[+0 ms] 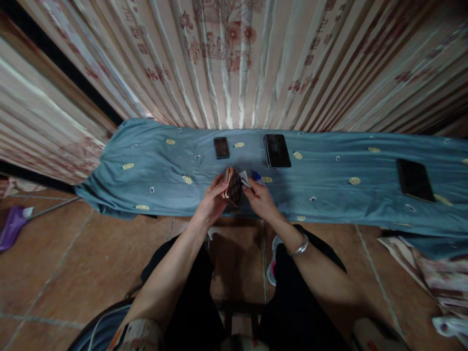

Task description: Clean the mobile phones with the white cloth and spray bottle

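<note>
Holding one wallet (236, 189), one white slip (244, 178) (two hands (214, 199) (261, 199))

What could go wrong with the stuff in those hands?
The checkered case in the left hand is near the front edge of the blue cloth, so if dropped, it might tumble to the tiled floor.
The white slip in the right hand's fingertips looks thin, so it could crease or slide away.
A small blue thing right by that hand might get bumped.
</note>
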A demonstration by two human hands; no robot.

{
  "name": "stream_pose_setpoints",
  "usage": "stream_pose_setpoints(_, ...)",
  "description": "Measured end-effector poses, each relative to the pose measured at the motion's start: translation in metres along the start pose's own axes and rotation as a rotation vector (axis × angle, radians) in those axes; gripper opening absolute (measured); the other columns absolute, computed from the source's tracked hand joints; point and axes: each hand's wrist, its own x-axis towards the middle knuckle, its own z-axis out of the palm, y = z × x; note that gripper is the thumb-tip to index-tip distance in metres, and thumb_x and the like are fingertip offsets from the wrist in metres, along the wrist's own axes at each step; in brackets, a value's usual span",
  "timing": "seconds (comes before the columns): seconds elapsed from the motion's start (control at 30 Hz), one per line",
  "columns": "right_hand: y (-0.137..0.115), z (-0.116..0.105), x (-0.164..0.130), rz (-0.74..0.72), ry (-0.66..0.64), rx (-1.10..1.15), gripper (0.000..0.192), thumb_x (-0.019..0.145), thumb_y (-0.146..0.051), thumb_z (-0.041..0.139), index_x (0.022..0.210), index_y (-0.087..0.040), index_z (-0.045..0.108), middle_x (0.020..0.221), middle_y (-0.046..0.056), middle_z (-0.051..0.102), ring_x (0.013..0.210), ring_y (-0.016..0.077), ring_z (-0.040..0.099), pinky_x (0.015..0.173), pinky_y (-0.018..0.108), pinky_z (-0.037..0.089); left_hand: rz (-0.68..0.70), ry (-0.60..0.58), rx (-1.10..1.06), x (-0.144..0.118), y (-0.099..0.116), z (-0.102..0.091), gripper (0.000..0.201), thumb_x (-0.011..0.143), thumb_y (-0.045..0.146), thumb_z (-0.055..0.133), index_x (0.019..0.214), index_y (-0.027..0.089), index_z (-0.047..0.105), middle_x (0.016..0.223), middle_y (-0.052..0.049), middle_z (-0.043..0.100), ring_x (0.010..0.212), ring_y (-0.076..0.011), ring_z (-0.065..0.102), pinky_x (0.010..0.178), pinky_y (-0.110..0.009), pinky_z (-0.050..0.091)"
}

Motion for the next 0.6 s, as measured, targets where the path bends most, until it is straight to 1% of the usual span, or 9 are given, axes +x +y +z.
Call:
stream_pose_setpoints(0.07,0.002,0.003,0.001,0.039,0.021,0.082,0.026,0.083,-0.035,0.058,0.102,-0.029,0.076,0.102,-0.001,0.078,0.109,0.0259,0.067,0.107,0.043,0.046,0.026,0.010,0.010,0.002,-0.001,0.000,0.057,0.065,0.026,0.083,0.118,0.016,0.065,0.109,-0.008,0.072,0.101,-0.0218,0.068,0.086,-0.032,0.051)
stream_pose_setpoints(0.17,0.005,0.009,0.001,0.118,0.048,0.224,0.024,0.083,-0.035,0.058,0.097,-0.028,0.076,0.102,-0.003,0.079,0.110,0.0232,0.067,0.108,0.041,0.045,0.059,0.027,0.031,0.005,-0.002,-0.002,0.060,0.062,0.024,0.085,0.117,0.017,0.064,0.110,-0.006,0.071,0.104,-0.0208,0.067,0.089,-0.031,0.050)
stream_pose_setpoints(0.3,0.007,0.012,0.000,0.268,0.062,0.382,0.024,0.080,-0.038,0.063,0.098,-0.028,0.075,0.103,-0.002,0.079,0.115,0.0231,0.066,0.104,0.041,0.048,0.072,0.019,0.053,0.006,-0.001,-0.003,0.061,0.059,0.025,0.087,0.115,0.016,0.064,0.102,-0.004,0.073,0.094,-0.0175,0.069,0.085,-0.028,0.049)
stream_pose_setpoints(0.37,0.009,0.013,0.000,0.314,0.082,0.437,0.023,0.077,-0.038,0.066,0.097,-0.029,0.076,0.103,-0.002,0.079,0.116,0.0234,0.066,0.102,0.041,0.048,0.060,-0.001,0.062,0.005,0.000,-0.003,0.062,0.059,0.027,0.088,0.115,0.014,0.064,0.098,-0.004,0.074,0.090,-0.0170,0.069,0.083,-0.028,0.049)
stream_pose_setpoints(0.47,0.012,0.012,0.001,0.349,0.116,0.500,0.020,0.072,-0.037,0.070,0.089,-0.028,0.076,0.101,-0.002,0.079,0.113,0.0243,0.067,0.101,0.041,0.048,0.049,-0.008,0.077,0.005,-0.002,-0.002,0.065,0.058,0.030,0.089,0.115,0.012,0.066,0.096,-0.005,0.075,0.091,-0.0185,0.069,0.085,-0.029,0.049)
stream_pose_setpoints(0.6,0.014,0.012,0.002,0.354,0.112,0.586,0.019,0.067,-0.037,0.074,0.083,-0.028,0.077,0.096,-0.002,0.080,0.108,0.0246,0.068,0.096,0.038,0.049,0.058,0.024,0.118,0.006,-0.007,-0.004,0.068,0.059,0.033,0.089,0.120,0.012,0.066,0.104,-0.008,0.075,0.103,-0.0236,0.069,0.094,-0.034,0.049)
